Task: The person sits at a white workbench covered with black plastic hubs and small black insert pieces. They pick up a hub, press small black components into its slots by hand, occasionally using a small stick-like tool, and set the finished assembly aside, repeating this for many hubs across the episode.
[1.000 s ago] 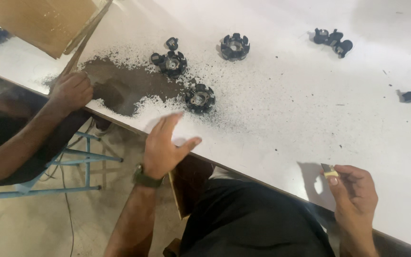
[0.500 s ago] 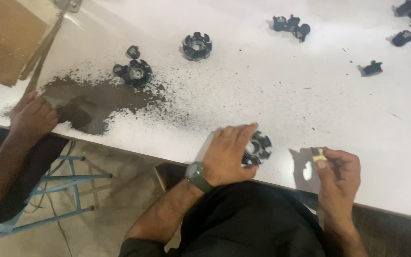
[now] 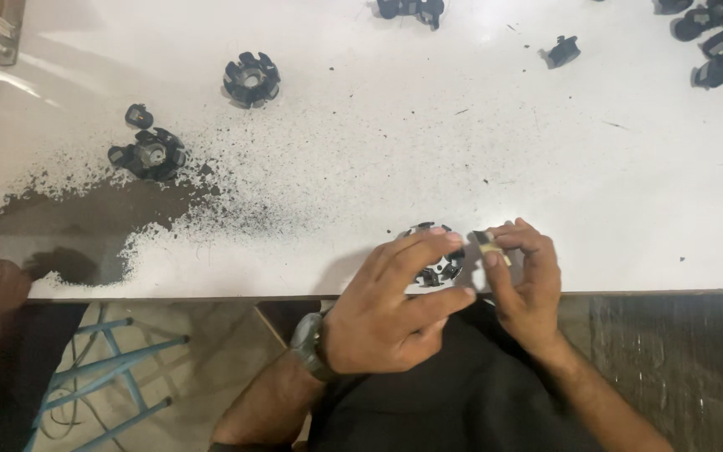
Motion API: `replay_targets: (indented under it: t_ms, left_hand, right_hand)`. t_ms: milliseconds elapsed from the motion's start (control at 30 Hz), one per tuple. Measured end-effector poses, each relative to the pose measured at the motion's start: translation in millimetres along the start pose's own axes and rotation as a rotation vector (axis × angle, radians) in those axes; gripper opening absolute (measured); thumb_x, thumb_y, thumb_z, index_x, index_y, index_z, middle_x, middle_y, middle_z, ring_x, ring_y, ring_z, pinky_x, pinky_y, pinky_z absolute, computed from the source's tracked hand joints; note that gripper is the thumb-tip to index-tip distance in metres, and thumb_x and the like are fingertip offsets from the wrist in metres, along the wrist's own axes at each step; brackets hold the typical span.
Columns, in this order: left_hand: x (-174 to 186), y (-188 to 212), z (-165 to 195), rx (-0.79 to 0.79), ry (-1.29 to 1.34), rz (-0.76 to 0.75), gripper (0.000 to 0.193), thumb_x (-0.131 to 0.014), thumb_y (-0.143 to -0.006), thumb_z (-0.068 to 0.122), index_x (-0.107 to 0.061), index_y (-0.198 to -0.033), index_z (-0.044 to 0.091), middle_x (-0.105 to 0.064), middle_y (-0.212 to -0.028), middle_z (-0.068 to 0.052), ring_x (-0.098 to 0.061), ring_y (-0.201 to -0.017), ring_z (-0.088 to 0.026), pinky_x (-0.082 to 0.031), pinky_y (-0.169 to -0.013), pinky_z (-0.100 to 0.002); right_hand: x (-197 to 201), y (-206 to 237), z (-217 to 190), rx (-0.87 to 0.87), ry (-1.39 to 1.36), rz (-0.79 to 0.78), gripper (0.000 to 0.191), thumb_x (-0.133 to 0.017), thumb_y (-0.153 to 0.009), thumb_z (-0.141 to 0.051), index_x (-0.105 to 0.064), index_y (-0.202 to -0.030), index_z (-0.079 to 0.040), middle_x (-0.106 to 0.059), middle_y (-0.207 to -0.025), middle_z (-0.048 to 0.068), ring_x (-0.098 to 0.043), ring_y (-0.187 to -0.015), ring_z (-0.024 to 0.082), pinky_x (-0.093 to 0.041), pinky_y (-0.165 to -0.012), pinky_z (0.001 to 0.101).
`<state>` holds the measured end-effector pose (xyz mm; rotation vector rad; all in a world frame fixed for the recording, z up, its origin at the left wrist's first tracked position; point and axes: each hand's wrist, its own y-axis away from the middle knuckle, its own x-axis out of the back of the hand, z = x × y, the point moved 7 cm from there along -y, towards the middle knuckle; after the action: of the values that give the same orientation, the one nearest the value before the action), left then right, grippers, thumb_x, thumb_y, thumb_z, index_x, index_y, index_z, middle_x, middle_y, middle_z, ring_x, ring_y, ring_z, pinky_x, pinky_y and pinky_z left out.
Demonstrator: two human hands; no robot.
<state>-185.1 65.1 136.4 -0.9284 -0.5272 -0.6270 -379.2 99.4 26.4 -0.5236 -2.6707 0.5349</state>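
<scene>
No packages or labels in my view, just a white bench (image 3: 596, 209) with black powder (image 3: 169, 209) spread at its left. My left hand (image 3: 387, 310) curls loosely over a black slotted round plastic part (image 3: 438, 266) at the near bench edge, fingers touching its top. My right hand (image 3: 525, 280) pinches a small pale piece (image 3: 489, 248) just beside that part.

White table (image 3: 612, 209), blue stool frame (image 3: 119, 368)
</scene>
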Motion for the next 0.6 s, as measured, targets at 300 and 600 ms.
replay_targets:
  t_ms: [300, 600]
  left_hand:
    - [-50.1, -16.4, -74.9, 0.455, -0.138, -0.17, 0.019, -0.075, -0.088, 0.021, -0.066, -0.095, 0.006, -0.063, -0.105, -0.01, -0.063, -0.097, -0.031, -0.053, -0.085, -0.045]
    - [-12.2, -6.8, -63.9, 0.4, -0.288, 0.04, 0.022, -0.072, -0.087, 0.016, -0.066, -0.104, 0.004, -0.06, -0.131, -0.016, -0.063, -0.113, -0.033, -0.054, -0.088, -0.044]
  right_hand:
    - [-15.4, -12.7, -25.2, 0.147, 0.342, -0.115, 0.027, -0.07, -0.089, -0.003, -0.06, -0.114, -0.004, -0.068, -0.107, 0.01, -0.066, -0.1, 0.033, -0.039, -0.115, 0.0578]
    - [-21.1, -22.9, -21.8, 0.158, 0.359, -0.169, 0.023, -0.071, -0.091, -0.004, -0.06, -0.111, -0.005, -0.067, -0.098, 0.009, -0.066, -0.096, 0.031, -0.041, -0.118, 0.0574]
